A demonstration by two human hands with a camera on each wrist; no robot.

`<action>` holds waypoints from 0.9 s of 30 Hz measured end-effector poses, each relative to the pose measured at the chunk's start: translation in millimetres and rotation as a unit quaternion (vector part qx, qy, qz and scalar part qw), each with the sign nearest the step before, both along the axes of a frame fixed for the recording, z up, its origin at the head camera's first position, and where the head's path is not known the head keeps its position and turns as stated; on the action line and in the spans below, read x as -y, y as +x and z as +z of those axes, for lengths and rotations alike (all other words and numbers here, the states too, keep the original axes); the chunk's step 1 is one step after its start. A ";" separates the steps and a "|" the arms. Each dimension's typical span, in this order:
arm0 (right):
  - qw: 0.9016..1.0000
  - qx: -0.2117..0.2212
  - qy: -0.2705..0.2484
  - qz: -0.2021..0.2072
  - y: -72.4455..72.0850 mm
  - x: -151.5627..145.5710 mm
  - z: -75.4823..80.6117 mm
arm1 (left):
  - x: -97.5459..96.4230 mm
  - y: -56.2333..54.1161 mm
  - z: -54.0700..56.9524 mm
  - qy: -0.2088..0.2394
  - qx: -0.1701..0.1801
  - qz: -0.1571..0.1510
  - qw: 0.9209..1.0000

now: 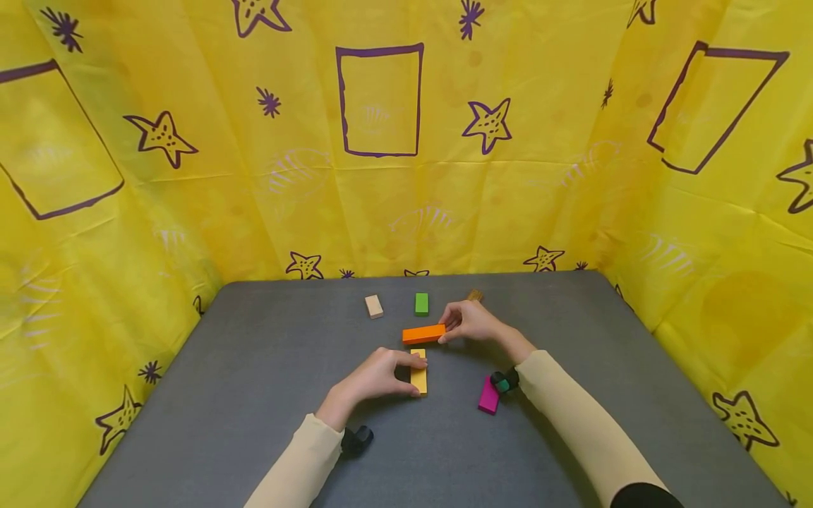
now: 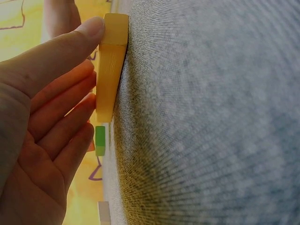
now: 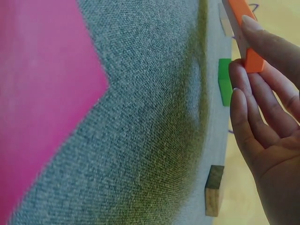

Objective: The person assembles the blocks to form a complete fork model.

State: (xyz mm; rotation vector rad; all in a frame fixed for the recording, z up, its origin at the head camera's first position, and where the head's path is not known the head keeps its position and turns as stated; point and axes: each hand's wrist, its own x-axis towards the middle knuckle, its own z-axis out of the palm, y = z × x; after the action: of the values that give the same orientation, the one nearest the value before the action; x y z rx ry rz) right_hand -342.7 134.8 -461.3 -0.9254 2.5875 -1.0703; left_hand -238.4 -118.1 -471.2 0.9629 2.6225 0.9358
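My left hand (image 1: 376,375) is over a yellow block (image 1: 418,381) that lies lengthwise on the grey table. The thumb tip touches its near end in the left wrist view, and the other fingers extend loosely along its top. Just beyond that block, an orange block (image 1: 423,334) is held crosswise by my right hand (image 1: 473,322), which pinches its right end between thumb and fingers. The same orange block (image 3: 254,61) appears raised beside the thumb in the right wrist view. A magenta block (image 1: 488,396) lies below my right wrist, partly covered by the wrist camera.
Farther back on the table (image 1: 286,339) lie a pale wooden block (image 1: 374,307) and a green block (image 1: 422,304). A brown wooden block (image 1: 475,295) sits behind my right hand. Yellow patterned cloth (image 1: 381,212) walls the back and both sides.
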 end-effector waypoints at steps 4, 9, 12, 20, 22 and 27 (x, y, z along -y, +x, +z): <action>1.000 0.006 -0.003 0.006 -2.0 1.7 -2.4 | -0.1 0.0 0.0 0.000 0.001 0.002 1.000; 1.000 0.011 -0.003 0.012 -2.8 4.4 -3.9 | -0.4 0.6 0.3 0.000 -0.002 0.001 1.000; 1.000 0.012 -0.001 0.013 -2.2 6.0 -3.6 | -0.4 0.7 0.9 0.000 -0.003 0.001 1.000; 1.000 0.013 0.001 0.020 -3.1 8.4 -5.3 | -0.7 -0.8 -0.3 0.006 -0.013 -0.006 1.000; 1.000 0.016 0.001 0.023 -3.7 8.9 -5.8 | -0.6 -1.2 -1.0 0.005 -0.014 -0.006 1.000; 0.999 0.034 0.004 0.034 -5.1 11.3 -6.6 | 0.2 -1.5 -1.6 0.005 -0.014 -0.005 1.000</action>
State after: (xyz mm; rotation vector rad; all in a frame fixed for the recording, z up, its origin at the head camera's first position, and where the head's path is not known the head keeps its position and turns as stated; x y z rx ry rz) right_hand -347.8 123.5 -467.9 -0.9501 2.4861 -1.0549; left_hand -239.8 -118.3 -472.9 0.9965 2.6356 0.9411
